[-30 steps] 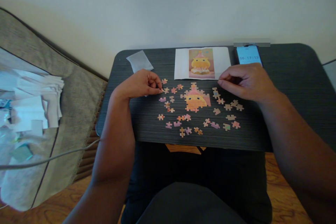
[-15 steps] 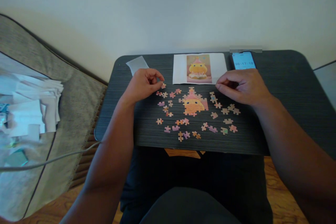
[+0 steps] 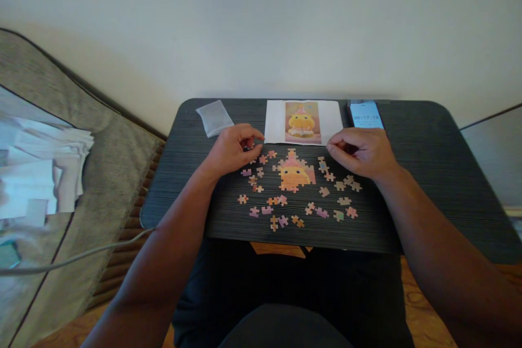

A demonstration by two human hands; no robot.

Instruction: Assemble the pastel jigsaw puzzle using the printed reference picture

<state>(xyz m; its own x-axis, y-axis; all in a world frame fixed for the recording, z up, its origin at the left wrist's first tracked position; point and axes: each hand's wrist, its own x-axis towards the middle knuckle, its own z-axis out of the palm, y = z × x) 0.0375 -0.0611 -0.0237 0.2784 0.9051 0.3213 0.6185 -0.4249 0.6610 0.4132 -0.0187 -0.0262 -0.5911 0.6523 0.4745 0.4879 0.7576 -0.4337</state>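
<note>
A partly joined puzzle [image 3: 294, 173] with a yellow figure lies mid-table, ringed by several loose pieces [image 3: 281, 212]. My left hand [image 3: 233, 149] rests on the table left of the puzzle, its fingers pinched together over a small piece I can barely make out. My right hand [image 3: 359, 151] lies to the right of the puzzle with fingers curled and thumb against fingertips; what it holds, if anything, is hidden. A reference picture [image 3: 302, 121] on white paper lies just beyond the puzzle.
The dark table [image 3: 428, 174] stands against a pale wall. On it lie a phone [image 3: 366, 115] with a lit timer at the back right and a clear plastic bag [image 3: 214, 117] at the back left. A couch [image 3: 61, 174] with papers and a cable are at left.
The view has tilted up, so the table sits lower in the frame. My left hand has shifted right toward the puzzle and pinched shut. My right hand has kept its pose.
</note>
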